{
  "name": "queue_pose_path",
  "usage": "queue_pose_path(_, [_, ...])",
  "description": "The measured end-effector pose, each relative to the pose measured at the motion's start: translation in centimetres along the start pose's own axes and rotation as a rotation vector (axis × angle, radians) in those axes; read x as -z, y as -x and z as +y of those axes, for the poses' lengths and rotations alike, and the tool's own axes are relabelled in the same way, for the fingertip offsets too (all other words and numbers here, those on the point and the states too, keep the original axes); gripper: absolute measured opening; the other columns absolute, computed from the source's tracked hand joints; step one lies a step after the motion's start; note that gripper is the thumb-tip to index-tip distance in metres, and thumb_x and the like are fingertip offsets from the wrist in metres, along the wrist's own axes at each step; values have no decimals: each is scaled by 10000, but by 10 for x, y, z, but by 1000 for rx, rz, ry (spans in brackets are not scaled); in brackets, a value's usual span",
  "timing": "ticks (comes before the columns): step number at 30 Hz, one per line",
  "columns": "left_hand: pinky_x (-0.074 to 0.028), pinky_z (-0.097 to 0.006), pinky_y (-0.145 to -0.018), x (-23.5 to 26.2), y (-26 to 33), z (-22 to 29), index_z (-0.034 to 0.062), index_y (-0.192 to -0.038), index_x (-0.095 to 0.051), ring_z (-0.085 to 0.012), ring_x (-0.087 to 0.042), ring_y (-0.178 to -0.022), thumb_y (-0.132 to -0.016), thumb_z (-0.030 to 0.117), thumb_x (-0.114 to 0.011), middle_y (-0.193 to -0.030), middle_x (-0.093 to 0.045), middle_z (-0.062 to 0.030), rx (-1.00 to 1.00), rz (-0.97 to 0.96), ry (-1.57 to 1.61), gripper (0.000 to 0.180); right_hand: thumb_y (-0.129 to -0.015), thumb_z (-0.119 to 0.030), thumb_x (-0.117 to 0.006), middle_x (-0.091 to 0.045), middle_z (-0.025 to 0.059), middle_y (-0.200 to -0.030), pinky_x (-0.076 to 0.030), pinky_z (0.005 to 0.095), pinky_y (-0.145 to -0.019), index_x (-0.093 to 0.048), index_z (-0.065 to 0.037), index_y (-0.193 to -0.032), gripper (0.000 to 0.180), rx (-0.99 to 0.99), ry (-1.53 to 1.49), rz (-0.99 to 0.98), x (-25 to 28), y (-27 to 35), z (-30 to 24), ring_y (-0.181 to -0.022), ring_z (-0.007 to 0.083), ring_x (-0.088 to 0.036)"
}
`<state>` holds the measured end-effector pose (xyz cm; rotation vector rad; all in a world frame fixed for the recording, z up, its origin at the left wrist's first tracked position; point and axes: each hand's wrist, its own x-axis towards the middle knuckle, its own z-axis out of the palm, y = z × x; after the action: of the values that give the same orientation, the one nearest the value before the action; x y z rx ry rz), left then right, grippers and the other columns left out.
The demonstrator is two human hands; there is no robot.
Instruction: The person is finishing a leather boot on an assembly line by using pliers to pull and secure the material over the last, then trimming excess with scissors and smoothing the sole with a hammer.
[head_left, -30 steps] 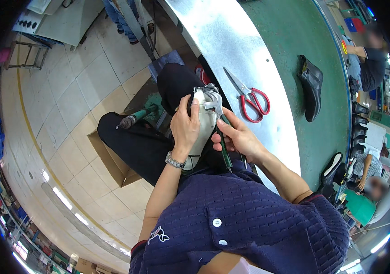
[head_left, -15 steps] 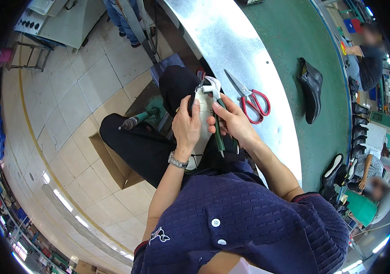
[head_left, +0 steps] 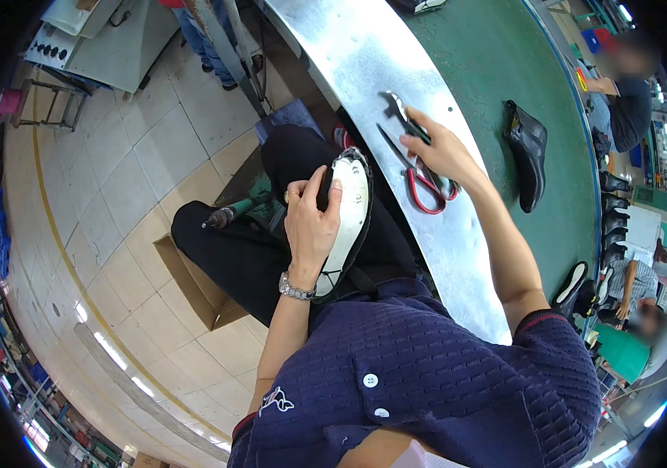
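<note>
My left hand (head_left: 311,234) is closed round a black shoe upper stretched on a last, its pale underside (head_left: 349,204) turned up. The shoe rests on my lap, toe end pointing away from me. My right hand (head_left: 444,152) grips green-handled lasting pincers (head_left: 396,108) over the metal bench top, to the right of the shoe. Just below and partly behind that hand lie scissors with red handles (head_left: 419,204), blades pointing away. Whether the pincers touch the bench or the scissors I cannot tell.
A green-handled tool (head_left: 232,212) lies by my left knee, above an open cardboard box (head_left: 193,285) on the floor. Right of the metal bench (head_left: 474,288), a black shoe (head_left: 526,156) stands on a green surface (head_left: 485,86). Other people sit or stand further off.
My right hand has carried the pincers off the shoe's toe, right and away over the bench beside the scissors. My left hand still holds the shoe, its pale underside now more exposed.
</note>
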<state>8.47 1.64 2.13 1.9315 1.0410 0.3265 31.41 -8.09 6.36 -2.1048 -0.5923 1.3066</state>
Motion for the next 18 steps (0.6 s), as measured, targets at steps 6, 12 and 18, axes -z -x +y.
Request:
queue_pose_path(6, [-483,-397,-812,5,-6,-3,58,-1135,-647,-316,-607,-910,-942,331,-567,-931,-676,-153,-115,87,12,343,-864,-310,-677,-626,178,-1139,-480,424,-845,-506,-243,-1379,546,239,819,610,-5,-47,42,-1042,314,-601])
queue_pose_path(12, [-495,-368,-760,18,-1,-4,40,-1065,-659,-288,-628,-819,-951,278,-562,-898,-669,-143,-5,26,32,281,-828,-258,-727,-632,130,-1100,-485,349,-819,-633,-119,-1219,426,682,85,113,-69,-2,-9,-963,242,-605])
queue_pose_path(18, [-503,-381,-656,26,-2,-3,29,-1003,-652,-305,-659,-784,-952,199,-561,-855,-670,-141,-234,72,-62,199,-832,-154,-724,-683,83,-825,-482,277,-620,-726,-35,-965,179,686,40,21,-75,-16,-13,-684,151,-628])
